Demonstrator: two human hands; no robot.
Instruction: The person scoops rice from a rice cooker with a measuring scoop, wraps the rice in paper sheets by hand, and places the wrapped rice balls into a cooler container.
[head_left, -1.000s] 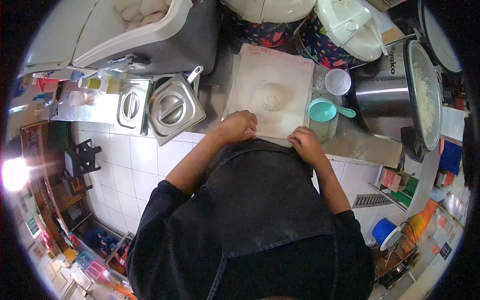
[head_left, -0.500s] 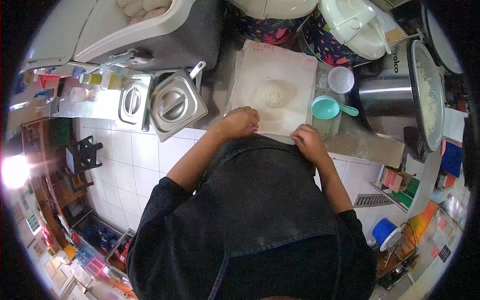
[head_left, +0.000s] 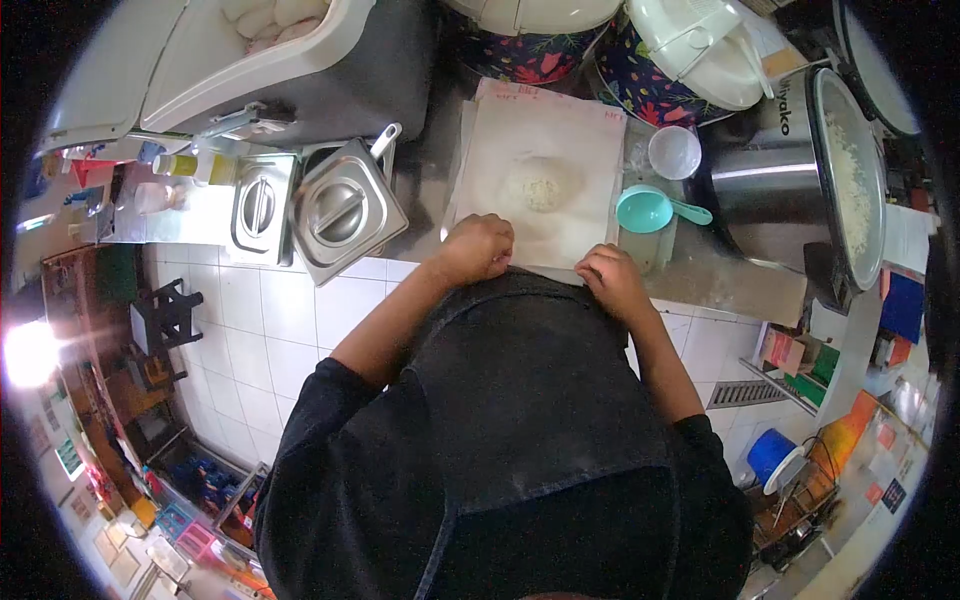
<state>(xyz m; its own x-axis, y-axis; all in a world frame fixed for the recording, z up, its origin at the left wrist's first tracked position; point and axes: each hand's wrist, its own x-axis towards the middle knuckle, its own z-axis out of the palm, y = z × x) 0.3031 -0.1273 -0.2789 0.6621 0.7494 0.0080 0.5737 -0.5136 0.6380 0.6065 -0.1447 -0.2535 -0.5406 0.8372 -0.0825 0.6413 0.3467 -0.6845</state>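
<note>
A round mound of rice [head_left: 541, 188] lies on a sheet of white paper [head_left: 560, 120] with red print along its far edge. My left hand [head_left: 478, 247] is closed at the paper's near left corner, fingers curled onto its edge. At the near right corner my right hand [head_left: 608, 275] pinches the same edge. To the right of the paper rest a turquoise scoop [head_left: 644, 209] and a small white bowl [head_left: 675, 153].
An open rice cooker [head_left: 850, 190] stands at the right. Two flowered pots with pale lids [head_left: 700, 50] are at the back. Left are steel lidded containers [head_left: 348, 212] and a large open cooler [head_left: 330, 95] holding white packets. White floor tiles show below the counter.
Both hands stay at the near edge of the paper, with hardly any movement. The whole view has shifted slightly.
</note>
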